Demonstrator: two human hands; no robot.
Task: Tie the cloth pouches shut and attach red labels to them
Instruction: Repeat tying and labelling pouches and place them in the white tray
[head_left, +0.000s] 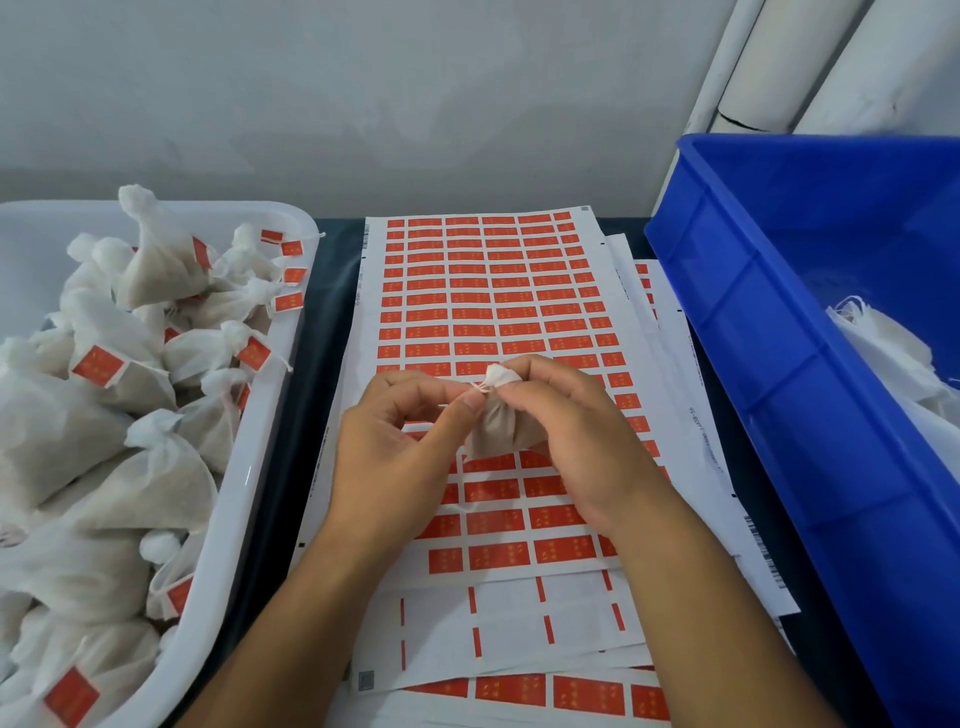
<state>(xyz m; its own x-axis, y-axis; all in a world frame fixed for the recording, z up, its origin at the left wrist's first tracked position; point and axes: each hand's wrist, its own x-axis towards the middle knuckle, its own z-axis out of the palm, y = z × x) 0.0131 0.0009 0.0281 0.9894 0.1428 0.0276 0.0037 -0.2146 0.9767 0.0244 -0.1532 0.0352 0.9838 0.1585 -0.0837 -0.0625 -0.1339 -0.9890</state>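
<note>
Nearby, white tray of labelled pouches, blue bin.

Label sheets lie stacked on the desk in the middle. A tray full of tied pouches sits to their left, a bin holding untied pouches to their right. Both hands hold one pouch above the sheets.
</note>
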